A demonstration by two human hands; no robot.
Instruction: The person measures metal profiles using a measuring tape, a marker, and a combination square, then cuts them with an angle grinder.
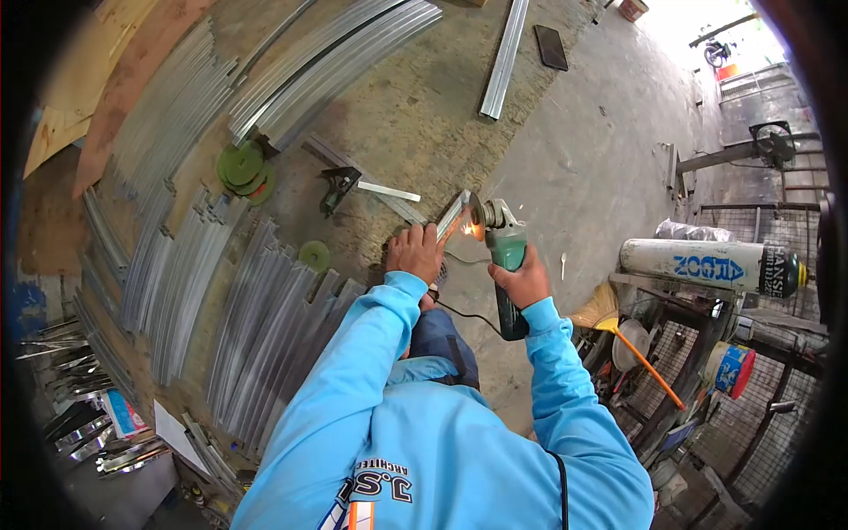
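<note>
My right hand (pixel 523 278) is wrapped round the body of a green and black angle grinder (pixel 508 247). The grinder's disc touches a short metal piece (pixel 453 215), and orange sparks show where they meet. With fingers bent over its near end, my left hand (pixel 415 253) presses on that same metal piece; how firmly it is gripped cannot be made out. Left of the disc, a white strip (pixel 389 191) lies beside a black angle clamp (pixel 337 190). A dark cord runs from the grinder toward my legs.
Many metal strips (pixel 274 327) cover the floor at left, with green discs (pixel 243 165) among them. A long metal bar (pixel 506 62) and a phone (pixel 551 48) lie ahead. At right are a gas cylinder (pixel 689 262), a broom (pixel 601 309) and a spoon (pixel 564 266).
</note>
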